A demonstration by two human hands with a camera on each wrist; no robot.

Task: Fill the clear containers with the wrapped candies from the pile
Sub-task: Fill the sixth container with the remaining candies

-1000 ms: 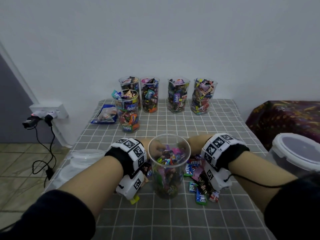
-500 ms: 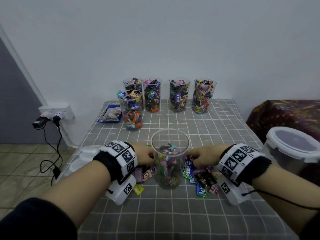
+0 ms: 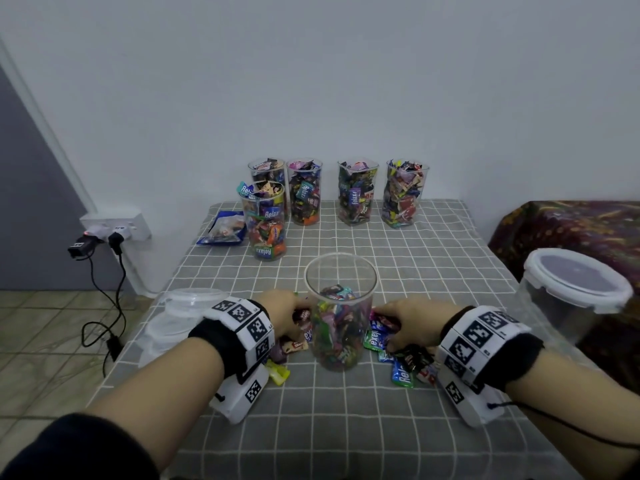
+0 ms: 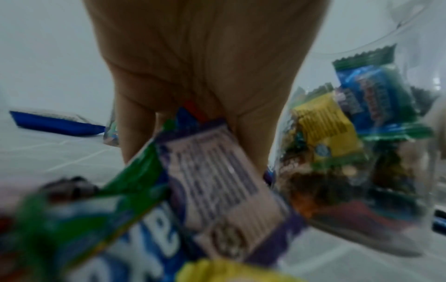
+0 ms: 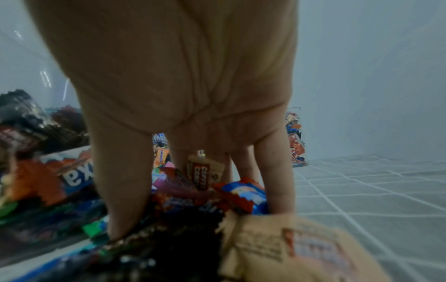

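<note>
Clear plastic, the cup (image 3: 341, 292) stands part full in the middle of the bench (image 3: 346, 427). The left hand (image 3: 282, 311) grabs wrapped candies (image 4: 217, 177) on one side. The right hand (image 3: 412, 322) digs curled fingers (image 5: 125, 183) into the pile (image 3: 403, 362) on the other side. Five full cups (image 3: 356, 192) stand at the back.

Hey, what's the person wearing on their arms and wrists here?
Both hands, left and right, are bare. Each wrist has a black band wrapped with white square-code markers and a white box underneath. A thin black cable trails from the right box. Dark sleeves are pushed up near the elbows.
</note>
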